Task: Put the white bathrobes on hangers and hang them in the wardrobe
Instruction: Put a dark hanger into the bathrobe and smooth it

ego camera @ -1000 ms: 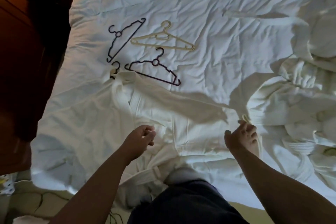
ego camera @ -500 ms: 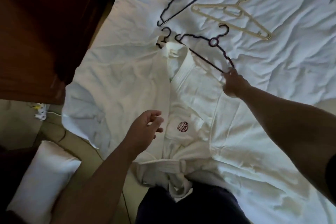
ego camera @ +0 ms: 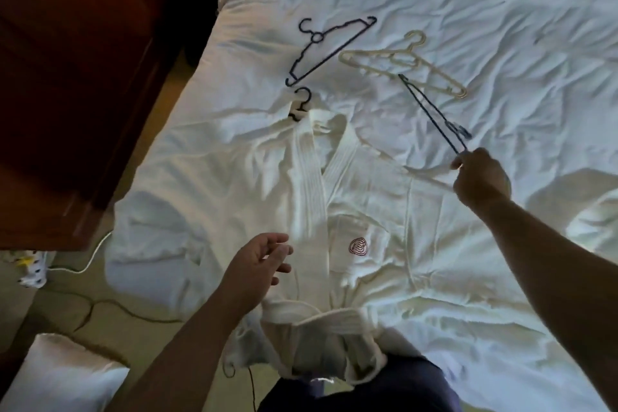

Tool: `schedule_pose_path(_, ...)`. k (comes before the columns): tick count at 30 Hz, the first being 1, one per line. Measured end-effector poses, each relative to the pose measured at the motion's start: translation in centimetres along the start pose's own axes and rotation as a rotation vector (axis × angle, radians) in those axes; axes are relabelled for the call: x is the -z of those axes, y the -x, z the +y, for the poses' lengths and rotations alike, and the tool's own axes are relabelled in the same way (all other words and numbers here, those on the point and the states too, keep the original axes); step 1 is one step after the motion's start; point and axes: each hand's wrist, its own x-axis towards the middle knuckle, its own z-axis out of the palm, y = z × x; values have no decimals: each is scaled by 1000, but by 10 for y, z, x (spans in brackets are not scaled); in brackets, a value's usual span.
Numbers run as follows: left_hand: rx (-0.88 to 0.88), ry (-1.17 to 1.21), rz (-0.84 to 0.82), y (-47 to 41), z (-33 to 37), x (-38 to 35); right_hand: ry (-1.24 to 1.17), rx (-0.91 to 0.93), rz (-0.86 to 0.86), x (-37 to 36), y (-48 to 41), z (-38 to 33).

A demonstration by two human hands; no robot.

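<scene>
White towelling covers nearly everything: the robe lies flat on the bed, front closed, belt tied, collar pointing away from the person. That looks like a sensible layout for feeding a hanger in at the neck. The right hand pinches one end of a dark hanger between curled fingers and thumb. It hangs raised and edge-on above the sheet, right of the collar, its far tip over the cream hanger. The left hand hovers over the robe's chest near the crest, fingers loosely spread, holding nothing; I'd guess it means to lift the lapel. A hook pokes out beside the collar, though I can't tell whether a hanger sits inside. A spare hanger lies further up. Dark wooden furniture stands left of the bed, possibly the wardrobe.
</scene>
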Motion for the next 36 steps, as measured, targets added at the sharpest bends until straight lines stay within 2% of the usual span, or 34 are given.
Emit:
schedule_pose_path(5, -180, -71, -108, 11, 16, 25, -342, 99, 365, 88, 126, -23)
schedule_pose_path(7, -305, -179, -115, 12, 18, 32, -488, 80, 427, 123, 172, -37)
schedule_pose_path(11, -614, -447, -109, 14, 15, 35, -920, -28, 276, 173, 252, -65)
schedule_pose_path(13, -841, -659, -58, 17, 14, 34, -1220, -72, 224, 190, 284, -74)
schedule_pose_path(15, -983, -822, 44, 23, 21, 35, -1517, -171, 143, 199, 306, -78)
schedule_pose_path(17, -1073, -820, 98, 43, 26, 36, -1679, -277, 59, 203, 329, -80)
schedule_pose_path(20, -1115, -665, 91, 61, 19, 46, -1798, -426, -18, 195, 351, -75)
schedule_pose_path(24, -725, -603, -138, 105, -7, 57, -1726, -558, -171, 173, 381, -56)
schedule_pose_path(26, -545, -512, -238, 134, -20, 58, -1571, -556, -214, 161, 398, -45)
schedule_pose_path(28, -434, -473, -337, 159, -30, 61, -1357, -521, -165, 150, 415, -37)
schedule_pose_path(31, -354, -436, -391, 188, -46, 62, -1041, -373, -25, 140, 441, -31)
schedule_pose_path(34, -365, -412, -312, 206, -55, 62, -699, -109, 193, 137, 456, -25)
schedule_pose_path(36, -389, -391, -251, 214, -61, 65, -607, 52, 251, 137, 464, -25)
